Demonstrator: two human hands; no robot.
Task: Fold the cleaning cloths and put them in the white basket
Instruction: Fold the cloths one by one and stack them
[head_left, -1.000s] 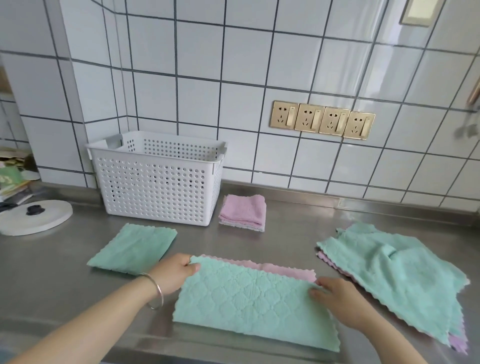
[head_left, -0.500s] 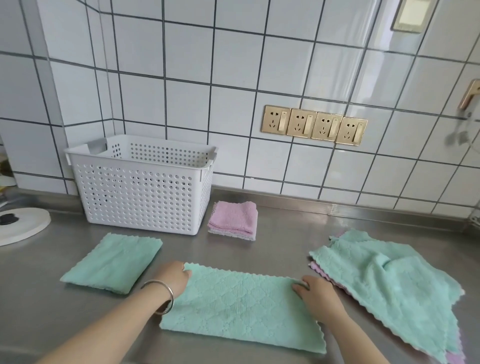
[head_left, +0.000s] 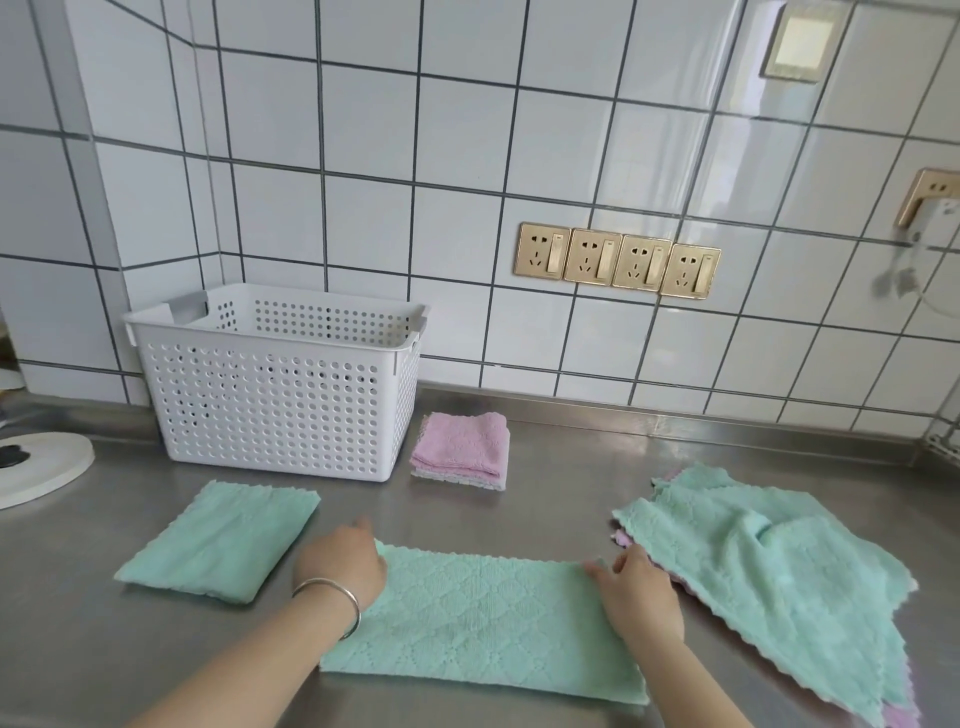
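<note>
Green cloth (head_left: 480, 621): folded into a long strip, flat on the steel counter (head_left: 571, 467), nearest the person.
Left hand (head_left: 340, 564): fingers together, palm down on the strip's left end, likely pinning the layers.
Right hand (head_left: 636, 587): fingers loosely together on the right end, seemingly flattening the crease.
Folded green cloth (head_left: 221, 540): at 9 o'clock of the strip, apparently awaiting the basket.
Folded pink cloths (head_left: 462, 449): stacked at 12 o'clock.
Unfolded pile (head_left: 779, 571): at 3 o'clock, in reach.
White basket (head_left: 275, 379): at 11 o'clock, against the wall; no cloth visible inside.
</note>
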